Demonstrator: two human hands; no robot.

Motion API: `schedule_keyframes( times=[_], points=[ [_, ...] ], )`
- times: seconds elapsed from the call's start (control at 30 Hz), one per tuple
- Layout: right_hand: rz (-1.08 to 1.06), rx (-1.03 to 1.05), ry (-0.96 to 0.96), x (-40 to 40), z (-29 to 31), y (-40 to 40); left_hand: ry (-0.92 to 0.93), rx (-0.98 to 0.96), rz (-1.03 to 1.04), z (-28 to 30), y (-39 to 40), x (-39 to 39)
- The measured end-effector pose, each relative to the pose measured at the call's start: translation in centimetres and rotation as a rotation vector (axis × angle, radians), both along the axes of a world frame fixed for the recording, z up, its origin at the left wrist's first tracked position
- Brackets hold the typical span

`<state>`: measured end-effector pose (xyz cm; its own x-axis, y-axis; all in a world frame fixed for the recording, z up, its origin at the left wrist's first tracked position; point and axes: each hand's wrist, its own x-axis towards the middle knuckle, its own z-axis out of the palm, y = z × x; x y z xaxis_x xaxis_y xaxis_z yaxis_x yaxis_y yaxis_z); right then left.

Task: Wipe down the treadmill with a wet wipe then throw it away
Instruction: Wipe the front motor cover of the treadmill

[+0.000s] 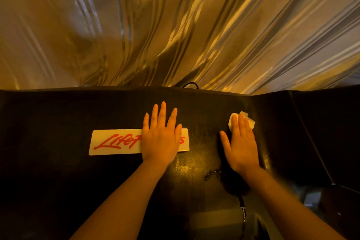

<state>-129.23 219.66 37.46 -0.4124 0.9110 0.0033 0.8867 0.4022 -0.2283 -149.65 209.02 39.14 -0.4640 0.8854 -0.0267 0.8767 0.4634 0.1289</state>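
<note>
The black front cover of the treadmill (58, 122) fills the lower half of the head view. A white label with red script (115, 142) is stuck on it. My left hand (160, 138) lies flat on the cover, fingers straight, over the right part of that label. My right hand (242, 142) presses a crumpled white wet wipe (233, 122) against the cover with straight fingers; the wipe shows past my fingertips. Wet streaks glisten on the cover between my two hands.
Striped, shiny curtains (194, 25) hang just beyond the cover's far edge. A black cable loop (191, 84) pokes up at that edge. A dark cord with a clip (243, 212) dangles below my right wrist. The cover drops off to the right into a darker side panel (321, 132).
</note>
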Motion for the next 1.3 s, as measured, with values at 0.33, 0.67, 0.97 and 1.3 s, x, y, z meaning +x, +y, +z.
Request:
schedule_keyframes(
  times=[0.33,0.67,0.97,1.3],
  points=[
    [-0.032,-0.025,-0.063,-1.5,1.6,4.3,-0.020,-0.021,-0.001,0.2,0.0,0.0],
    [-0.041,-0.027,-0.030,-1.4,1.6,3.8,-0.029,-0.016,-0.003,0.2,0.1,0.0],
    [-0.034,0.027,-0.039,0.4,0.3,1.9,-0.030,-0.022,-0.013,0.3,0.0,0.0],
    [-0.003,0.010,-0.154,-0.9,2.5,7.2,-0.017,-0.016,-0.010,0.2,0.2,0.0]
  ],
)
